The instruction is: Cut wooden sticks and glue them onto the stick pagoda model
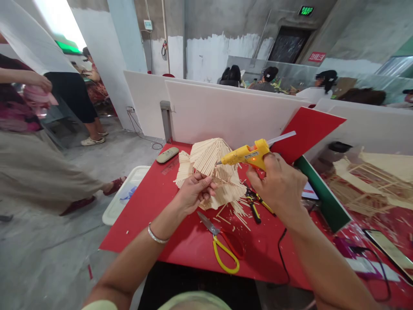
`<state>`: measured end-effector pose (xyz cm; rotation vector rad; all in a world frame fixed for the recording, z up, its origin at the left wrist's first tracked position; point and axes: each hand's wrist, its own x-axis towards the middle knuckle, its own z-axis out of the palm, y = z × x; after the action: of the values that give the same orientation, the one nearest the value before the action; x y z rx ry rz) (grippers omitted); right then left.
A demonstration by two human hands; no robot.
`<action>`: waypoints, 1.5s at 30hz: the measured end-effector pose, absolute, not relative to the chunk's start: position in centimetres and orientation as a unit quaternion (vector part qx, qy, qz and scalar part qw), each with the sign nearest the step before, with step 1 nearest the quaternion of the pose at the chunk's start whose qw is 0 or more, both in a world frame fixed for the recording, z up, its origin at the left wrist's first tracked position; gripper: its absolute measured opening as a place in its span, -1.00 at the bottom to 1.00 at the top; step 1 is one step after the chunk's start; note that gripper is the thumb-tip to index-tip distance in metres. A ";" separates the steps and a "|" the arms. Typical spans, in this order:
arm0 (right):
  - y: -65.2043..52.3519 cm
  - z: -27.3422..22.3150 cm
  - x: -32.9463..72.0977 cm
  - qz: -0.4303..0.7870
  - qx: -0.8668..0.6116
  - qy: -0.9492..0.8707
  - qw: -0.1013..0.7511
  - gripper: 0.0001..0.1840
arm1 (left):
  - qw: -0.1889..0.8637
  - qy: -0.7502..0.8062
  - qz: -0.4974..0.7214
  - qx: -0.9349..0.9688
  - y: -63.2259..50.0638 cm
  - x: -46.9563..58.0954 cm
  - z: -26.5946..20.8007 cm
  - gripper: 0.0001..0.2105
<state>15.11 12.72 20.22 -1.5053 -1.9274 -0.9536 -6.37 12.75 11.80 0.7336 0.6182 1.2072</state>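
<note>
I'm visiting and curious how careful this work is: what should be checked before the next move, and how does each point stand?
1. Glue gun held in the right hand: ok.
2. Indicator light on: ok, glowing orange.
3. Glue stick loaded: ok, sticking out behind.
4. Left hand well away from the nozzle: not ok, close by.
5. Nozzle touching the stick model: cannot tell.
6. Red tabletop tidy: not ok, loose sticks lie about.

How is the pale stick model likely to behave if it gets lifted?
The stick model is probably light for its size, being made of thin sticks. Its jagged edges of bare stick ends look fragile and might snap. Its sloping rows of closely laid sticks should feel fairly stiff.
</note>
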 end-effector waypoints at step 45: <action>11.5 20.0 14.6 -0.371 -0.498 -0.741 0.255 -0.68 | 0.686 0.306 0.566 0.340 12.1 -5.7 12.3 -0.70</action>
<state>14.65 11.52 19.95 -1.3520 -2.0134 -1.0079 -5.71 12.14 12.34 0.7617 0.6860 1.2670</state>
